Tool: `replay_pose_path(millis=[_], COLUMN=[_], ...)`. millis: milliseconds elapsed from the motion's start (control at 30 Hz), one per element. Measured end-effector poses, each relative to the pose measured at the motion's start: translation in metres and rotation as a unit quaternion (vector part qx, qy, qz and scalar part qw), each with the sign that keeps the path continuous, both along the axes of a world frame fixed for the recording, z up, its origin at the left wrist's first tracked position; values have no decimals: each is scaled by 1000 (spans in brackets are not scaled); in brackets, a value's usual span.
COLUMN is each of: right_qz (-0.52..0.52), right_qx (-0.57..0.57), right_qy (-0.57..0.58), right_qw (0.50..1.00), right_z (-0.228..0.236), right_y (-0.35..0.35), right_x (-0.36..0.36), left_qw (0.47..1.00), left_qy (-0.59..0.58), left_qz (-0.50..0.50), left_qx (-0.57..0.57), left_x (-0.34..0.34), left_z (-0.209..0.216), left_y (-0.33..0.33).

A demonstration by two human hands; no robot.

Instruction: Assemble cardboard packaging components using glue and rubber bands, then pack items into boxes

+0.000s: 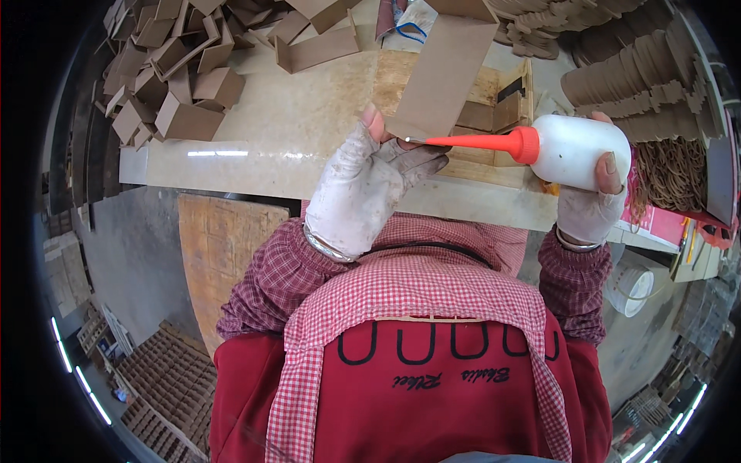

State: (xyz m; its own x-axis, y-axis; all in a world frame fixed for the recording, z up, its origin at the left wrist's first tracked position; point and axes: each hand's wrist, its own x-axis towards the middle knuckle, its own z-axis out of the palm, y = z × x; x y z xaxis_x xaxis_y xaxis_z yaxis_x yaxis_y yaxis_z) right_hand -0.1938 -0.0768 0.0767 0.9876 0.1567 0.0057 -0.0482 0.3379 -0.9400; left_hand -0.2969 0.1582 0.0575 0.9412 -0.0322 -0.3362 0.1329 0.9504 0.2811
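Observation:
My left hand point(359, 185), in a pale work glove with bare fingertips, holds the near end of a long brown fiberboard piece point(444, 85). The board slants up and away over the table, with a raised panel at its far end. My right hand point(593, 204), gloved the same way, is closed round a white glue bottle point(579, 153) lying level in the air. Its long red nozzle point(482, 142) points left, and the pale tip is at the board's near edge by my left fingers. Whether the tip touches the board I cannot tell. Palm-side fingers are partly hidden.
Beneath the board a wooden jig point(463, 171) lies on the pale table point(255, 166). Loose brown angled board pieces point(189, 116) are heaped at the far left. Stacked shaped brown pieces point(633, 89) and a bundle of rubber bands point(675, 174) are at the right. A white bucket point(629, 289) stands below.

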Motion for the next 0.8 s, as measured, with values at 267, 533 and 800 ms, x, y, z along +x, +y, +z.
replay_pose_path(millis=[267, 533, 800], right_qz=[-24, -9, 4], right_qx=[-21, 61, 36], right_qy=[4, 26, 30], right_qw=[999, 998, 999], right_z=[-8, -3, -3], right_y=[-10, 6, 20], right_x=[0, -3, -3], left_qw=[999, 999, 998], left_qy=[18, 38, 57], left_qz=[27, -1, 17], left_qx=[-19, 15, -14], left_x=[1, 4, 2], left_z=[-5, 2, 6], left_y=[-1, -9, -7])
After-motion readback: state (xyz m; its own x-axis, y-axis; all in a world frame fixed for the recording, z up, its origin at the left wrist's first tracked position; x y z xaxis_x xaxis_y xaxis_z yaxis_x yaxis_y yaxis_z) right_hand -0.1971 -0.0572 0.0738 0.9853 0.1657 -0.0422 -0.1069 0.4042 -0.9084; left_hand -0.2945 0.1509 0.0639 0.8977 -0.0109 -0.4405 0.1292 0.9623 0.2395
